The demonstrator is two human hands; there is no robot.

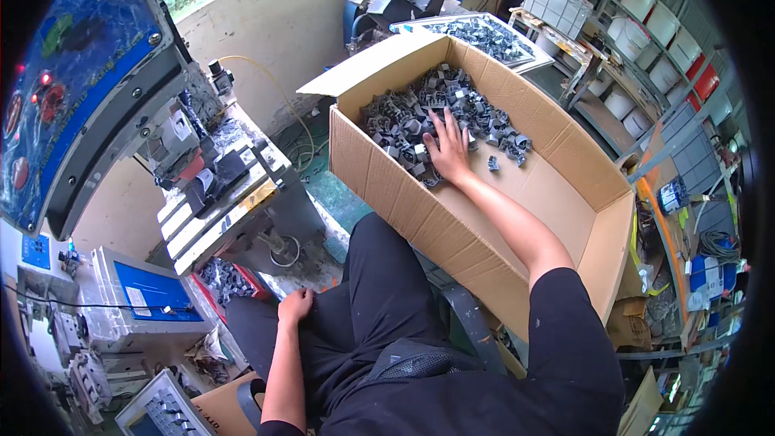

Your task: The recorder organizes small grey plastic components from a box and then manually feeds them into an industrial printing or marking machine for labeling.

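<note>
My right hand (449, 148) reaches into a large open cardboard box (557, 182), its fingers spread and lying on a heap of small dark grey moulded parts (395, 117). The parts fill the far left portion of the box. One single part (493, 163) sits apart from the heap on the box floor, to the right of my wrist. My left hand (296, 305) rests on my left thigh with its fingers curled in, and nothing shows in it.
A press-like machine (182, 145) with a slotted metal table (218, 214) stands at left. Beneath it sits a red bin (257, 284) of similar parts. Behind the box lies a white tray (525, 52) of more parts. Shelves with buckets (630, 36) line the right.
</note>
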